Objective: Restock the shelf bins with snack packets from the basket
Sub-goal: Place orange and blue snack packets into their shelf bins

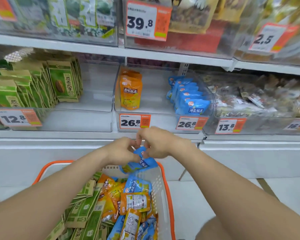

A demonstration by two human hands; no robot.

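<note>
Above the far end of the white basket (pixel 160 191) with its orange rim, both hands meet over a bunch of blue snack packets (pixel 140 163). My left hand (pixel 119 150) grips them from the left and my right hand (pixel 158 142) pinches their top edges from the right. The basket holds several green, orange and blue packets (pixel 121 203). On the shelf ahead, a clear bin (pixel 156 101) has a short stack of orange packets (pixel 130 90) at its left and a row of blue packets (pixel 187 96) at its right.
The clear bin to the left holds green-and-brown packets (pixel 42 85) with bare floor on its right side. A bin of mixed wrapped snacks (pixel 260 96) stands to the right. Price tags (pixel 135 121) line the bin fronts. An upper shelf edge (pixel 111 49) overhangs the bins.
</note>
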